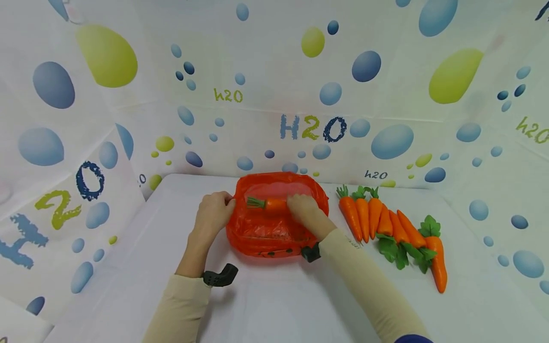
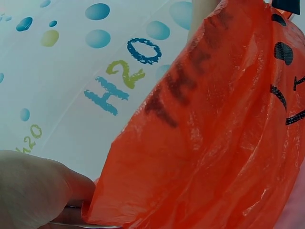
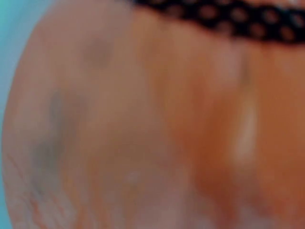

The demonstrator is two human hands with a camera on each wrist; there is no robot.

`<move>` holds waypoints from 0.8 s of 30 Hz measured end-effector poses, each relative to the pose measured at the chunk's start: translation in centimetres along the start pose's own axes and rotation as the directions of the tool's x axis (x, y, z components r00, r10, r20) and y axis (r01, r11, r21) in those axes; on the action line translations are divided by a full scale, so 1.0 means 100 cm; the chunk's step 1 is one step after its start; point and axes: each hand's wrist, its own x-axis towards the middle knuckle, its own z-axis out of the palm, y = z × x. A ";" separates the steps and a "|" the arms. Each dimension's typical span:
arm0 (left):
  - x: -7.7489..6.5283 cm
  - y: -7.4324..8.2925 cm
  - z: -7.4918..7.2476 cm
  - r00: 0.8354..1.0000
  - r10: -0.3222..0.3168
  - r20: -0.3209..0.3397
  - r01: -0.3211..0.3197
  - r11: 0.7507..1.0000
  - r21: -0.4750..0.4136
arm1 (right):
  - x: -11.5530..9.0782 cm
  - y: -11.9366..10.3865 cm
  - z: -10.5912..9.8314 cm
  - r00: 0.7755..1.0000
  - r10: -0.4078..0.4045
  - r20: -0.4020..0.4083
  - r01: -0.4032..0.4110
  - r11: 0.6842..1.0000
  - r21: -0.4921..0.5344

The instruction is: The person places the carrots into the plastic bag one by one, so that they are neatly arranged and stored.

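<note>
An orange-red plastic bag (image 1: 261, 240) with black print lies in the middle of the white table, its mouth spread wide. My left hand (image 1: 214, 209) pinches the bag's left rim between thumb and fingers; the left wrist view shows the thumb side of that hand (image 2: 40, 193) against the film. Over the bag's opening, my right hand (image 1: 306, 209) grips a carrot (image 1: 276, 206) by its right end, its green stem end pointing left. The carrot's tip is hidden by the fingers. In the right wrist view everything is blurred orange and pink, with the hand not distinguishable.
Several more carrots (image 1: 375, 214) lie in a row right of the bag, some with leafy tops. One carrot (image 1: 438, 264) lies farthest right, nearer the front. Behind the table hangs a white sheet (image 1: 274, 85) printed with blue and green drops.
</note>
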 end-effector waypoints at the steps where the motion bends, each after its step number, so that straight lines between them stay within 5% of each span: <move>1: 0.000 0.001 0.000 1.000 -0.002 0.002 0.002 1.000 -0.001 | 0.000 0.000 0.000 1.000 0.000 0.006 0.000 1.000 -0.003; 24: 0.000 -0.001 0.001 0.999 -0.016 0.028 0.016 1.000 -0.008 | 0.000 -0.011 0.012 0.998 -0.019 -0.065 0.029 0.987 0.156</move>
